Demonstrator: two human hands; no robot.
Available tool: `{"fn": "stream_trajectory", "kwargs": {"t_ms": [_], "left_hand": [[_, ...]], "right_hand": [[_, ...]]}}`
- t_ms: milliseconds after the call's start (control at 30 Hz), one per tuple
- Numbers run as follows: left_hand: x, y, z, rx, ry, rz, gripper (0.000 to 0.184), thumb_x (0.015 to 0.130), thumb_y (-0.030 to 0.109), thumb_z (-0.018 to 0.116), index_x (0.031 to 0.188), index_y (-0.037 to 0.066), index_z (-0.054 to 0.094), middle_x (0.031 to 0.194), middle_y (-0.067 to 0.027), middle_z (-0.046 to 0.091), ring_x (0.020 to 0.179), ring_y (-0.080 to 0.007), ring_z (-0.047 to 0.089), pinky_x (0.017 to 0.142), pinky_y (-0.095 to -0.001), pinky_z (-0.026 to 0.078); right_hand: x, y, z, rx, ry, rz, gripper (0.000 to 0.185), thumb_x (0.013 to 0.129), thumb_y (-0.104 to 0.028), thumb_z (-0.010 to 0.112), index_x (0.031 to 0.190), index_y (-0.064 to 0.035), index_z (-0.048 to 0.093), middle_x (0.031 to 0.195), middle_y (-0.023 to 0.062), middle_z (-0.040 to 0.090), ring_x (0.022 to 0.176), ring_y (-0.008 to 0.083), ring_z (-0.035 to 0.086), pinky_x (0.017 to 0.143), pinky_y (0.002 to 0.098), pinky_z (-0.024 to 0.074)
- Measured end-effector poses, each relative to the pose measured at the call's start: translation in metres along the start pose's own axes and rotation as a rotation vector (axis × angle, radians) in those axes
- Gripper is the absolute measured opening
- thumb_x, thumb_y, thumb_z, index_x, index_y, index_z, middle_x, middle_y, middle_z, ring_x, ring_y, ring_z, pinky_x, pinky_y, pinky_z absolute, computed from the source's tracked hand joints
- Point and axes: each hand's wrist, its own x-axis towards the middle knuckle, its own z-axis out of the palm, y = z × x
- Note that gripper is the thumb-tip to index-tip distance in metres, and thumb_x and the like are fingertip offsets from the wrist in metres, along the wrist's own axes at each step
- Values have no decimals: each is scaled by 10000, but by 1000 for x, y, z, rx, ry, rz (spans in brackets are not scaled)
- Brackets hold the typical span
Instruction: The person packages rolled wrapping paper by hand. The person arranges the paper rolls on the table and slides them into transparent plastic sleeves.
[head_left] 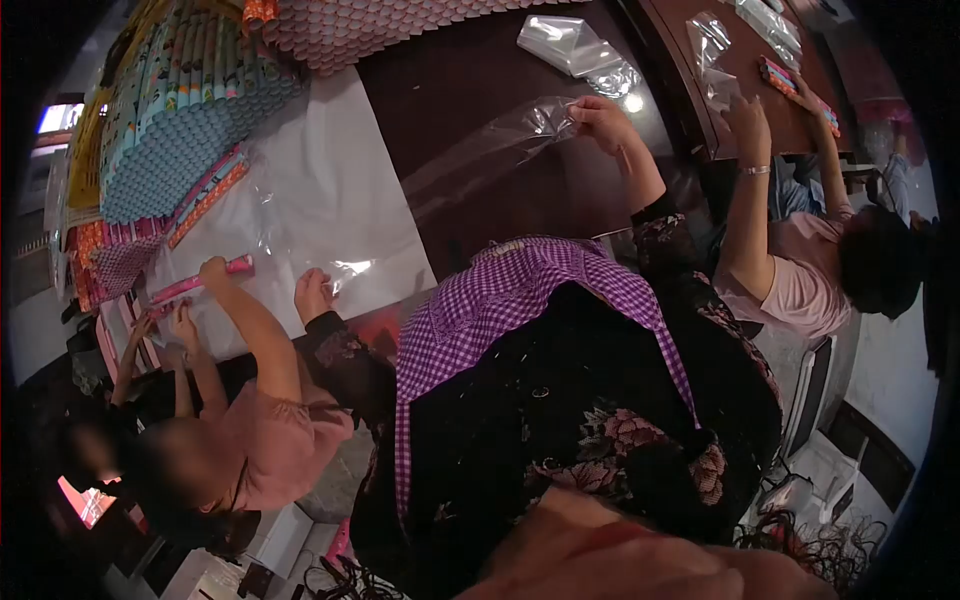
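Clear film (522,128) is pinched in my right grip (588,118) over the counter (450,75); whether my left grip (315,295) holds any, I cannot tell.

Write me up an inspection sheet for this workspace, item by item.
Surface: dark brown glossy tabletop, part-covered at left by a white sheet.
Job's things: thin clear plastic film, stretched out and creased.
Clutter: stacked blue patterned rolls at left, a pink scale-patterned stack at the far edge, folded clear plastic at far right.
Grippers: bare right hand pinches the film; bare left hand is by glinting clear plastic, grip unclear.
Cables: none identifiable; dark curly strands at lower right, nature unclear.
Surroundings: co-worker in pink at left holding a pink roll; co-worker in pale pink at right.
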Motion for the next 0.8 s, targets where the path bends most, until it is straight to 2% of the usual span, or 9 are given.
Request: {"fn": "stream_trajectory", "kwargs": {"t_ms": [167,233,267,333,433,467,600,733,800], "left_hand": [[11,7,-2,-57,-26,41,153,872,107,609,988,9,594,756,-71,584,528,-138,503,466,-270,421],[12,14,2,-85,7,27,144,872,97,612,986,11,593,756,-69,581,531,-137,501,477,-269,420],[17,17,1,-109,-61,60,152,872,92,617,1000,15,586,762,-67,578,541,-137,505,490,-268,419],[36,18,-6,-141,-146,129,195,874,90,633,1046,29,564,773,-55,564,599,-138,532,522,-266,412],[40,35,10,-260,-49,210,233,870,110,648,1068,33,552,790,-49,566,663,-140,555,553,-266,440],[32,42,20,-125,90,290,256,865,140,666,1067,15,570,839,-49,588,719,-125,567,605,-256,464],[29,52,56,178,170,479,285,860,175,684,1066,-2,598,896,-51,606,748,-107,565,640,-242,473],[-26,44,147,177,-244,439,296,907,186,641,1124,-14,617,982,-70,632,837,-128,603,705,-261,502],[-42,28,187,236,-377,467,245,895,148,656,1077,-14,630,903,-44,651,772,-137,605,700,-260,501]], "right_hand": [[-14,10,-12,12,152,-31,108,900,-172,656,941,-73,646,832,-9,620,715,115,560,682,283,480],[-27,3,-1,46,199,-51,143,887,-210,686,895,-78,631,763,-23,579,679,81,506,601,234,399],[-40,-3,10,99,323,-80,151,895,-221,678,904,-76,639,775,-27,587,693,84,521,613,233,409],[-32,14,-12,142,318,-81,155,899,-221,674,917,-69,646,782,-28,592,703,84,528,623,230,414],[-37,22,-15,160,388,-96,159,909,-205,662,952,-52,664,799,-26,603,713,85,538,649,224,422],[-40,22,-12,255,355,-102,138,908,-184,661,956,-55,667,811,-23,611,713,82,540,651,227,423],[-41,46,-26,220,249,-119,122,902,-160,665,961,-54,656,826,-15,617,724,90,547,655,239,432],[-45,50,-3,195,242,-155,96,914,-175,657,934,-85,630,828,-29,605,741,92,558,679,247,458],[-45,51,14,158,253,-133,109,910,-180,664,915,-80,621,820,-25,604,740,91,558,674,246,457]]}}
